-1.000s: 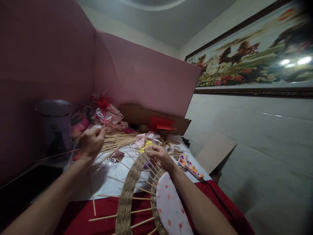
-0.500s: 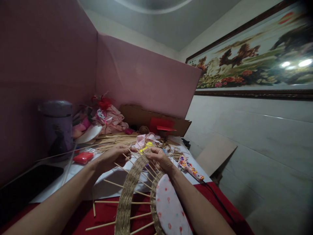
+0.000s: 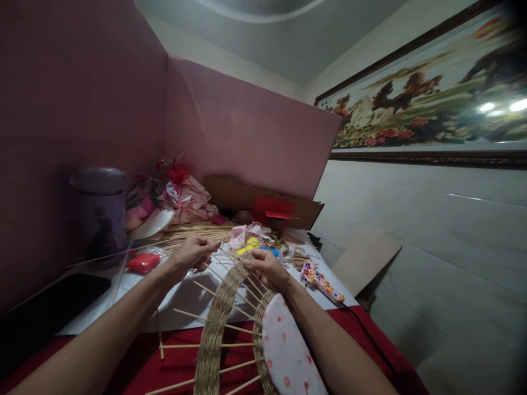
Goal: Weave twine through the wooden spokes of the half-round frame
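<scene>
Your left hand [image 3: 190,255] pinches a thin pale wooden stick [image 3: 224,254] at the top of the woven brown rope ring with radiating sticks [image 3: 214,334]; fingers are pressed together on its outer end, probably to steer it into the weave. Your right hand [image 3: 267,267] is spread lightly over the top of the ring, fingertips [image 3: 249,262] pressing on the rope near where that stick enters (looks like bracing, so the coil doesn't shift while the stick goes in). I can't tell whether it actually grips anything.

The ring lies flat in front of you, its top on the white sheet [image 3: 185,299] and its lower part over the red cloth [image 3: 177,356]. The oval pink-white fabric pad with small red prints [image 3: 286,351] sits inside the inner rope band.

Counts:
- Rope bands: two, outer and inner, bridged by the sticks.
- Sticks visible in the ring: roughly nine or ten; those under your hands are hidden, so not exact.
- Loose stick pile [image 3: 197,231]: one bundle behind the hands, too many to count.
- Floral-patterned glue gun [image 3: 323,282]: one, right of the ring, cord trailing off the table edge.
- Purple lidded jug [image 3: 101,211]: one, far left.
- Small red flat packet [image 3: 143,262]: one, near the jug.
- Brown cardboard box [image 3: 263,203]: one, at the back against the pink wall.
</scene>
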